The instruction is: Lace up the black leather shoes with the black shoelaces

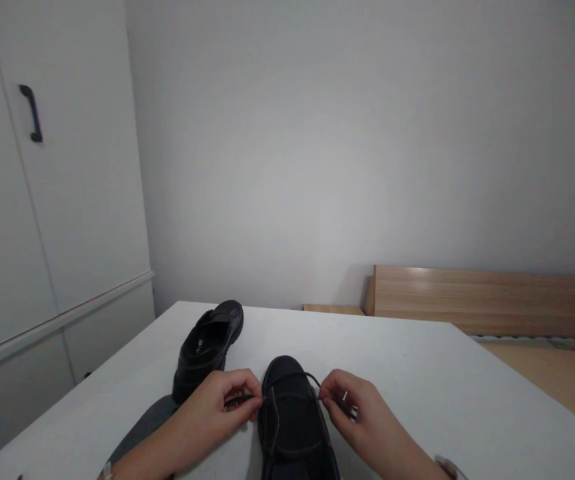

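Note:
A black shoe (297,420) rests on the white table with its toe pointing away from me, its near end cut off by the frame. My left hand (232,400) pinches a dark shoelace at the shoe's left side. On the right side, my right hand (347,403) pinches the black shoelace (312,378), which curves from the shoe's front to my fingers. Beyond my left hand stands a second black shoe (202,350), its opening facing up. A flat dark grey piece (142,427), perhaps an insole, lies partly under my left forearm.
The white table (392,373) reaches toward a plain wall. White cabinets (67,167) with a dark handle (32,113) stand at the left. Behind the table on the right is a wooden headboard (487,300) with a tan bed surface (547,380).

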Motion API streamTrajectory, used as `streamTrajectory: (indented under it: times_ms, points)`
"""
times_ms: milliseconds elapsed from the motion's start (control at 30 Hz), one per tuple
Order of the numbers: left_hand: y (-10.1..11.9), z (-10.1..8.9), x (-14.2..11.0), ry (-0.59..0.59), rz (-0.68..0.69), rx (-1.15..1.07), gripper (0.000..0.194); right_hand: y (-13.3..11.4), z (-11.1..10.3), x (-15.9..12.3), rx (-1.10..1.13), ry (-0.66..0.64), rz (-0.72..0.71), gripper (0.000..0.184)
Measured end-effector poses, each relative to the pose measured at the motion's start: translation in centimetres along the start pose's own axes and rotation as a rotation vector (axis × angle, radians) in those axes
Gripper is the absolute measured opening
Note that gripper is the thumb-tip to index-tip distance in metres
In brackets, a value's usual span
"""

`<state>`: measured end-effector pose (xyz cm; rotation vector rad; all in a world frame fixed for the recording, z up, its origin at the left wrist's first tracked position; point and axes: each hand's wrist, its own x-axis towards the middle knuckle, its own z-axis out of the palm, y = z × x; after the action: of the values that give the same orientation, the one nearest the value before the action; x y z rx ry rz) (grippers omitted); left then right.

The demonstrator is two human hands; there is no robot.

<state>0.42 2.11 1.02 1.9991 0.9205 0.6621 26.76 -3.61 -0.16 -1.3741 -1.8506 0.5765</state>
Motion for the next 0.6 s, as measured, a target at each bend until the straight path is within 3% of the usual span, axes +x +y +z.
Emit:
streamTrajectory:
  times_ms: [600]
  points:
    - [-0.51,0.26,0.33,0.009,0.03,-0.126,0.022,-0.02,0.54,0.1,0.017,0.081,0.001,0.013]
